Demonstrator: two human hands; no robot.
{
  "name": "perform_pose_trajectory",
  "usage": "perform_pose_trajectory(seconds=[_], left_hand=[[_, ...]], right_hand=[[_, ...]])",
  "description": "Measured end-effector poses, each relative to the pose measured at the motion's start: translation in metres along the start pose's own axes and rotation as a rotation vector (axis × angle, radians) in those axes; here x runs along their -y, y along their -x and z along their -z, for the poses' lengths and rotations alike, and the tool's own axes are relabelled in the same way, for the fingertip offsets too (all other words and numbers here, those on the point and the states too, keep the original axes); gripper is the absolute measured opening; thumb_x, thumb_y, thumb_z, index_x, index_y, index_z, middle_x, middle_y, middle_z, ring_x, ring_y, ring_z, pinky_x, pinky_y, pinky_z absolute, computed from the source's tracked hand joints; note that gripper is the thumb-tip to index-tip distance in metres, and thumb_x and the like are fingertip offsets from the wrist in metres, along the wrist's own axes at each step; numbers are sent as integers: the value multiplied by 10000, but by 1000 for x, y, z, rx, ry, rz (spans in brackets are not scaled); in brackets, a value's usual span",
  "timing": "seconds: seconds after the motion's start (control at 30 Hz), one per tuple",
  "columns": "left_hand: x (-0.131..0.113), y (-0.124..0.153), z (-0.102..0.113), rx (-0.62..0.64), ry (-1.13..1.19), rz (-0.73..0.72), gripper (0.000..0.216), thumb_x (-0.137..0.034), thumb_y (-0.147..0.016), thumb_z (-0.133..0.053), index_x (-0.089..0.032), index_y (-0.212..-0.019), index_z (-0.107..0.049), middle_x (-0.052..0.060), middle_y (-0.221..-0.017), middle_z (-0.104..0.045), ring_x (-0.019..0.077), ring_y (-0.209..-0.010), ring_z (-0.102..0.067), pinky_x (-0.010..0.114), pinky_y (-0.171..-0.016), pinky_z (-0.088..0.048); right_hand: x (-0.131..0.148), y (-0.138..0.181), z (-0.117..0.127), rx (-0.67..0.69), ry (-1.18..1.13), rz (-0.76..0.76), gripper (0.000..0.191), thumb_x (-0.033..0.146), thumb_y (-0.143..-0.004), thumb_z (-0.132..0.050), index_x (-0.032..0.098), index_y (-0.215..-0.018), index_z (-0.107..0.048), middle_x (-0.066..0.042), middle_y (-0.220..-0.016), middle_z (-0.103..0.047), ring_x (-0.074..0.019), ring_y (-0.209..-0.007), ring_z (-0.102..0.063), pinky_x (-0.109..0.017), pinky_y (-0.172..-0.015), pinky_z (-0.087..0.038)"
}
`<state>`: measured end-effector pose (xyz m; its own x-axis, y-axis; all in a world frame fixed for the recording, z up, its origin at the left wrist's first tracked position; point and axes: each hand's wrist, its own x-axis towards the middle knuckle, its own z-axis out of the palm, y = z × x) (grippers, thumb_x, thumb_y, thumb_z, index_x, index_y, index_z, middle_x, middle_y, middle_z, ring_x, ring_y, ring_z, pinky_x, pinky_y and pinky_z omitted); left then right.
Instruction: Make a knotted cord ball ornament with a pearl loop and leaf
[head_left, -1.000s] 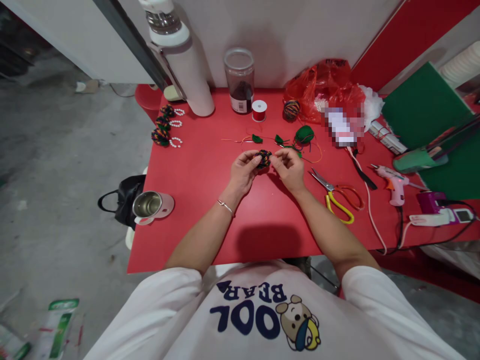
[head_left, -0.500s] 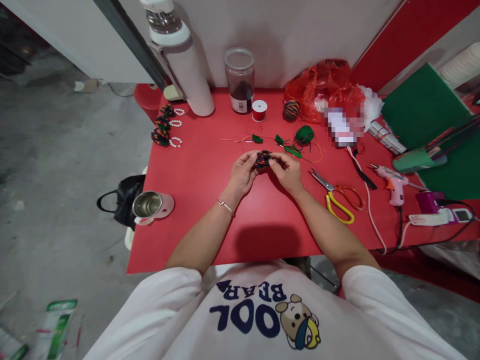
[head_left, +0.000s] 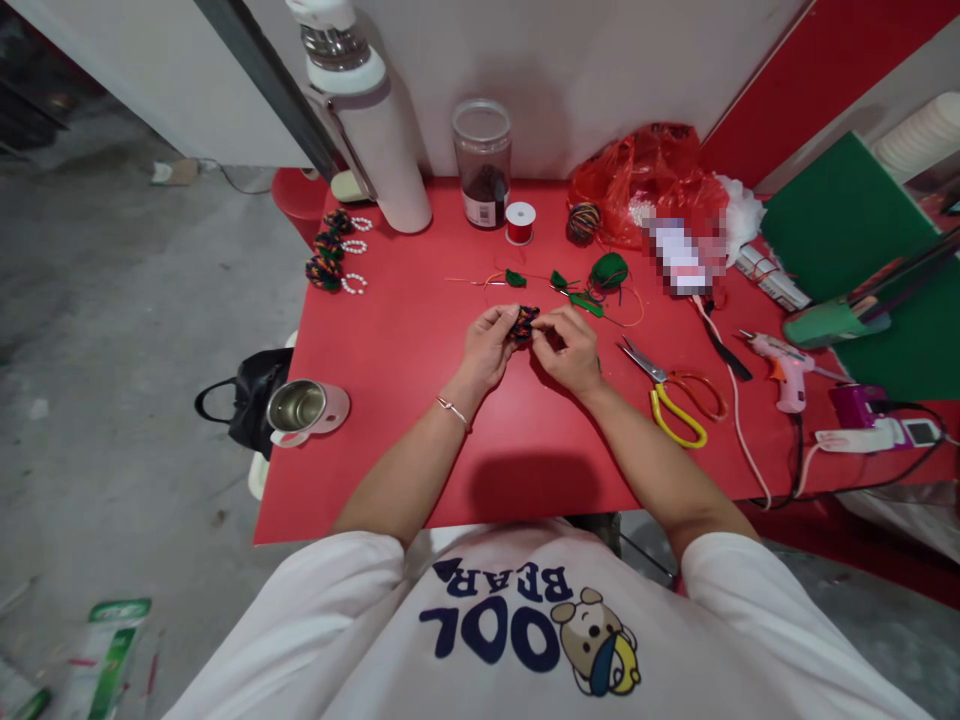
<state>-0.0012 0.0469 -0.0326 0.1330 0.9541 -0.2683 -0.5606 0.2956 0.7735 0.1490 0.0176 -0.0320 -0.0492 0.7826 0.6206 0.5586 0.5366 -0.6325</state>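
A small multicoloured crochet piece (head_left: 524, 322), dark with orange and blue flecks, is pinched in my left hand (head_left: 487, 350) above the red table (head_left: 405, 400). My right hand (head_left: 568, 350) is closed at the piece's right edge, thumb and forefinger pressed together; whether yarn lies between them is too small to make out. Just beyond the hands lie a small green knitted piece (head_left: 515, 278) with a needle-like tip, a green-handled crochet hook (head_left: 585, 304) and a green yarn ball (head_left: 608, 270). Scissors (head_left: 660, 385) with red and yellow handles rest to the right, blades apart.
A steel-lined mug (head_left: 307, 408) stands near the left edge. Behind are a white flask (head_left: 382, 150), a jar (head_left: 481, 165), a red ribbon spool (head_left: 520, 223), a variegated yarn ball (head_left: 583, 222) and a red bag (head_left: 637, 180). A pink glue gun (head_left: 787, 370) and cables lie right.
My right hand has turned and its fingers have curled into a tighter pinch at the crochet piece's right edge. The left hand still holds the piece in nearly the same place.
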Motion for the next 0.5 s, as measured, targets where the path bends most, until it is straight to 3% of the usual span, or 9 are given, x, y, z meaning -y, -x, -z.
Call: perform_pose_trajectory(seconds=[0.23, 0.5], left_hand=[[-4, 2, -2, -9, 24, 24, 244, -361, -876, -866, -176, -816, -718, 5, -744, -703, 105, -605, -615, 238, -563, -489], [-7, 2, -1, -17, 119, 31, 128, -242, -845, -845, -173, -878, -742, 33, -897, -765, 130, -797, -693, 260, -770, -581]], right_hand=[[-1, -1, 1, 9, 21, -46, 196, 337, -1015, -618, 259, -1124, -760, -78, -980, -753, -228, -893, -711, -392, -863, -606], [-3, 0, -1, 19, 22, -67, 269, 366, -969, -678, 252, -1202, -749, -87, -1043, -760, -239, -913, -709, -408, -854, -616]])
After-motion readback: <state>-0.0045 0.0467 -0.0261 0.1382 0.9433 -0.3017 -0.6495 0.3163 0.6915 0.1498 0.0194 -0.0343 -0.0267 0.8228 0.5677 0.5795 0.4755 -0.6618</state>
